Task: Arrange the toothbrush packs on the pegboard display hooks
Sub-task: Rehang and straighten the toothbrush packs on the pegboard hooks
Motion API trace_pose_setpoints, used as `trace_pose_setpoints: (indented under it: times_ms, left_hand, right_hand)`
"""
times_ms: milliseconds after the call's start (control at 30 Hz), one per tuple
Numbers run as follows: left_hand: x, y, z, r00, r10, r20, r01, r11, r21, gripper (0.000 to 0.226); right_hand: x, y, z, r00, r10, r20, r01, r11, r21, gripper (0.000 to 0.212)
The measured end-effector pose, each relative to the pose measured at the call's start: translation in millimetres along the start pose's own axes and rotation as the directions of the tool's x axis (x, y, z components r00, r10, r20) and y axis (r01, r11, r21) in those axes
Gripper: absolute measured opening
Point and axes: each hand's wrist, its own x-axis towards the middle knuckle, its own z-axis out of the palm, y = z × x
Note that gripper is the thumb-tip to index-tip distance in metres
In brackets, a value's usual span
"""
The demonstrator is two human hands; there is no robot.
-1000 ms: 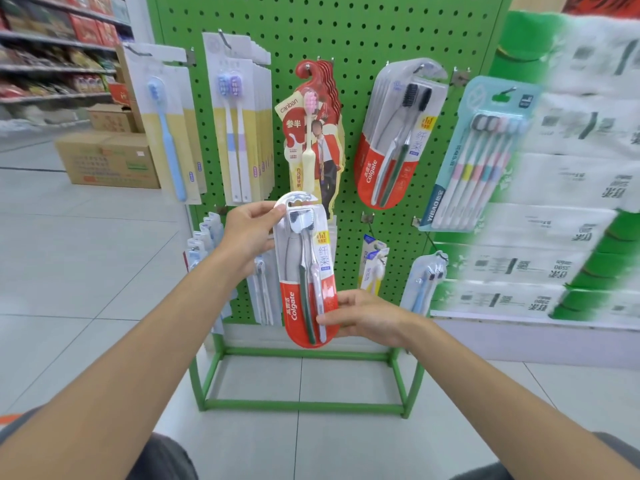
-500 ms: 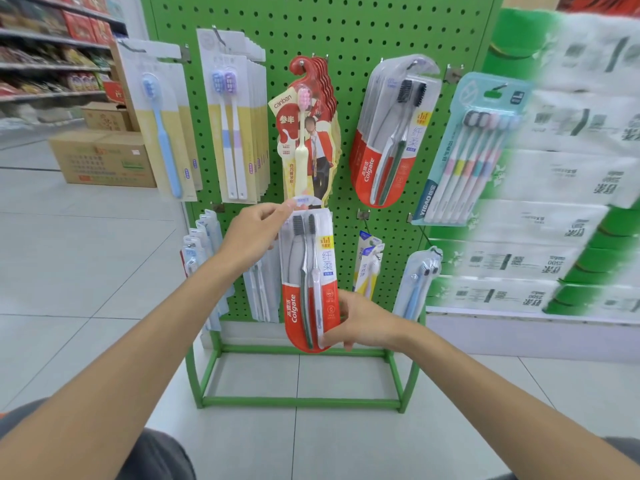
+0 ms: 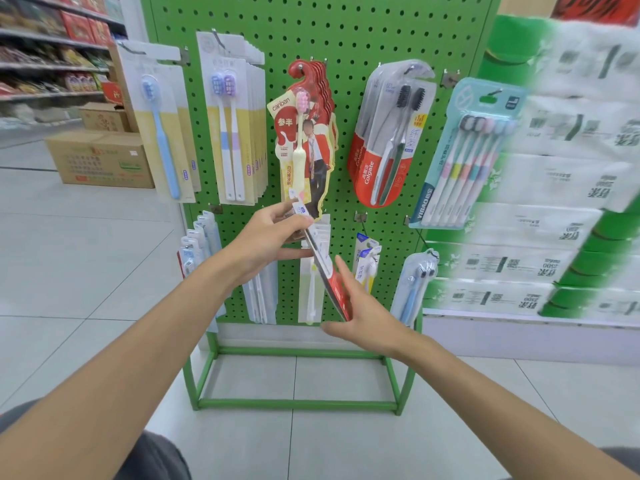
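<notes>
The left grip (image 3: pixel 266 242) and the right grip (image 3: pixel 367 317) are bare hands on bare forearms (image 3: pixel 138 348), uncovered to the frame's edge. Dark grey fabric trousers (image 3: pixel 156 459) show at the lower left corner, with a sliver at the lower right.

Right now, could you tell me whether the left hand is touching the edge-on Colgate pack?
Touching. The head view shows the left hand pinching the top of the edge-on Colgate pack between thumb and fingers.

Pack (image 3: pixel 329 278) before pegboard (image 3: pixel 346 32) — carton (image 3: pixel 100 161) (on floor) left.
</notes>
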Motion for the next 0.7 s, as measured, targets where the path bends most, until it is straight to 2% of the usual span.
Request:
trace_pose_setpoints:
  times_ms: [67,133,267,400,533,600,700]
  left_hand:
    - [-0.1,-1.7,2.0,1.000,0.004,0.022,-0.003,1.000,-0.010,0.022]
    - [0.7,-5.0,2.9,1.000,0.004,0.015,-0.004,1.000,0.003,0.026]
    - [2.4,-10.2,-0.2,0.999,0.037,-0.030,-0.036,0.999,0.015,0.030]
    - [3.1,-12.9,-2.0,0.999,0.012,-0.036,-0.012,1.000,0.008,0.030]
    - [3.4,-16.4,2.4,1.000,-0.014,-0.024,0.014,1.000,0.020,0.029]
    - [3.3,-17.9,4.2,1.000,-0.029,0.003,0.028,0.999,0.038,0.029]
    - [1.8,-19.7,6.8,0.995,-0.068,0.071,0.062,0.995,0.076,0.029]
  right_hand:
    - [-0.4,-3.0,-1.9,1.000,0.018,0.022,-0.020,0.995,0.097,0.108]
    - [1.4,-4.2,-0.8,0.999,0.016,0.036,-0.023,0.978,0.205,0.110]
    - [10.0,4.4,1.6,1.000,0.004,0.015,-0.008,0.939,0.345,0.097]
    - [12.1,8.6,-1.9,0.992,0.116,0.041,-0.123,0.931,0.343,0.068]
    - [16.1,13.4,-6.1,0.986,0.159,0.042,-0.164,0.928,0.334,0.037]
    - [18.9,13.0,-8.7,0.985,0.174,0.019,-0.171,0.930,0.325,0.031]
    - [24.2,9.3,-13.6,0.983,0.180,-0.023,-0.160,0.918,0.364,0.033]
